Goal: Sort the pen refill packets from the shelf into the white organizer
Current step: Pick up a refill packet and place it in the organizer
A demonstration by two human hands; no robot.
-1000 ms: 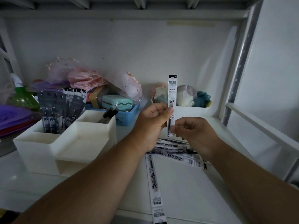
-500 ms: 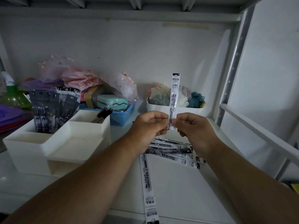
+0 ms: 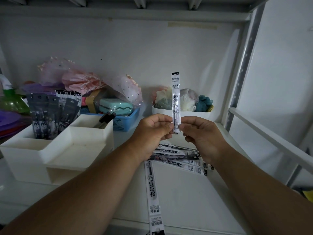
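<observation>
While both hands met in the middle of the shelf (image 3: 186, 200), a single packet (image 3: 175, 99) stood upright between them, pinched at its lower end. The left hand (image 3: 152, 131) gripped it from the left with curled fingers, and the right hand (image 3: 201, 134) pinched the same bottom edge from the right, thumb and finger closed on it, so the two hands sat almost touching. Above the fingers the packet rose clear, its black top tab uppermost, in front of the white bowl (image 3: 194, 114) of soft cloths at the far side.

Below the hands, a loose pile (image 3: 179, 156) of more packets lay fanned flat on the shelf. One long packet (image 3: 153, 197) stretched from that pile toward the near edge, its end past the lip.

Off to the left sat the organizer (image 3: 55, 155), white and stepped. Its far-left compartment held a bunch of dark packets (image 3: 50, 114) standing on end, and a dark clip-like item (image 3: 105, 118) leaned in the far-right compartment. The near tray of it showed only its floor. Behind it stood a blue basket (image 3: 125, 119).
</observation>
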